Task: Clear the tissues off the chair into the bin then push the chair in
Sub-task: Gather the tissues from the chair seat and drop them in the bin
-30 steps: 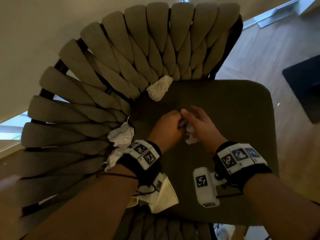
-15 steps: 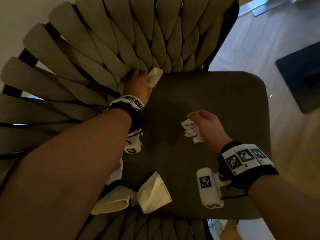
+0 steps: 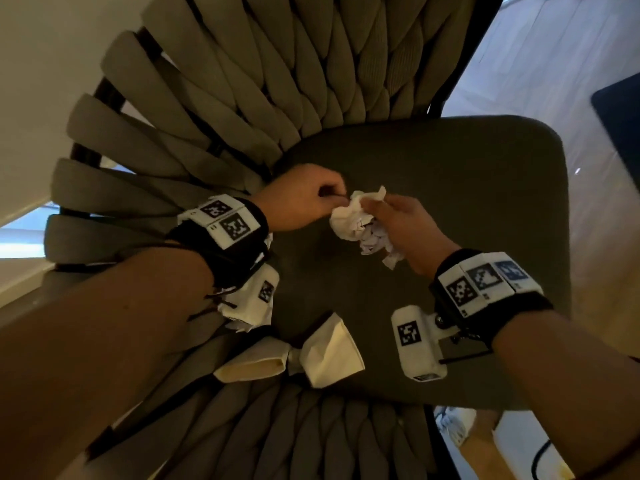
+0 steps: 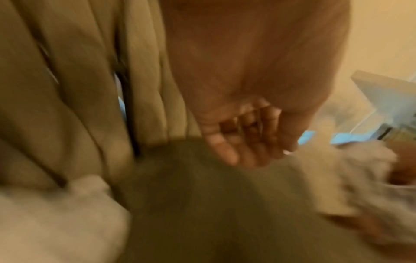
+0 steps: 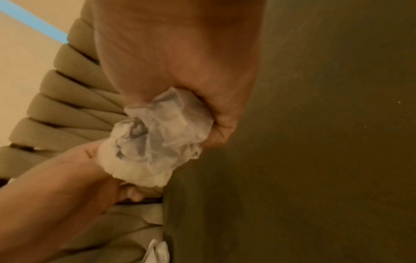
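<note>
My right hand [image 3: 398, 220] grips a wad of crumpled white tissues [image 3: 360, 226] above the dark olive chair seat [image 3: 467, 188]; the wad [image 5: 157, 138] bulges out of its fist. My left hand [image 3: 311, 199] is right beside the wad, fingertips at its edge. In the left wrist view its fingers [image 4: 247, 142] are loosely curled and the palm looks empty, with the blurred wad [image 4: 337, 178] to the right. A folded cream tissue [image 3: 332, 351] lies at the seat's near edge. Another tissue [image 3: 242, 317] peeks out under my left wrist. No bin shows in any view.
The chair's woven backrest [image 3: 277, 81] curves round the far and left sides of the seat. A pale wall [image 3: 52, 64] is behind it. Wood floor [image 3: 554, 64] with a dark mat [image 3: 620, 116] lies to the right, and a white object [image 3: 453, 427] sits on the floor below.
My left hand took the tissue from the foot of the backrest and brought it back to my right hand. The wad in my right hand is now bigger.
</note>
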Tool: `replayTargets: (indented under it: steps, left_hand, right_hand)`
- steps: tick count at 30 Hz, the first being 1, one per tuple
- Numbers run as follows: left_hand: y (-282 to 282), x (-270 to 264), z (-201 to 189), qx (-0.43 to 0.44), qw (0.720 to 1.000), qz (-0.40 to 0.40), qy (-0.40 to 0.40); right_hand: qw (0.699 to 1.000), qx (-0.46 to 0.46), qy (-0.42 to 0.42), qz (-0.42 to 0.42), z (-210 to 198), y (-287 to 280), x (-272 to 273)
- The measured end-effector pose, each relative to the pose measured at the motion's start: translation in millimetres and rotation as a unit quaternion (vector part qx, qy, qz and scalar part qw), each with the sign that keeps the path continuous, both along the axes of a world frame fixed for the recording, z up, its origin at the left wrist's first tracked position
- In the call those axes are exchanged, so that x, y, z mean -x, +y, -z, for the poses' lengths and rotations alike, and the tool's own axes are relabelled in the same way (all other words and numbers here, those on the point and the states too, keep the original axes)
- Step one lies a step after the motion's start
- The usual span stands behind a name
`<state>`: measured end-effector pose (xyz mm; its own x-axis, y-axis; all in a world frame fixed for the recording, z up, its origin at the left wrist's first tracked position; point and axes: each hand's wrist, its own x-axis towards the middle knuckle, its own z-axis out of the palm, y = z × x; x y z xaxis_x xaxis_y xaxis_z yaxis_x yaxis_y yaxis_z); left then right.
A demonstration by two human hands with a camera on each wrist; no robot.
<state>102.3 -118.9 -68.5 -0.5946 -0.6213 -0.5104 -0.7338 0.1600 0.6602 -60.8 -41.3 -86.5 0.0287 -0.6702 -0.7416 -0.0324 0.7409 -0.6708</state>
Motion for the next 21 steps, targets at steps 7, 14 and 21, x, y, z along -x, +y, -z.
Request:
replayTargets:
  steps: [7, 14, 21]
  left_hand:
    - [32.0, -61.6, 16.3, -0.022, 0.882, 0.194, -0.429]
    - [55.7, -66.6, 50.0, 0.113, 0.888, 0.052, -0.444]
    - [60.2, -78.1, 54.2, 0.103, 0.906, -0.006, -0.411]
  right_hand:
    - [1.0, -0.017, 0.001, -0.026, 1.5, 25.3, -15.4]
    - [0.999, -0.007, 0.012, -0.037, 5.3, 62.2, -11.7]
    - [0.999, -0.023, 0.016, -0.017, 5.2, 87.9, 4.1]
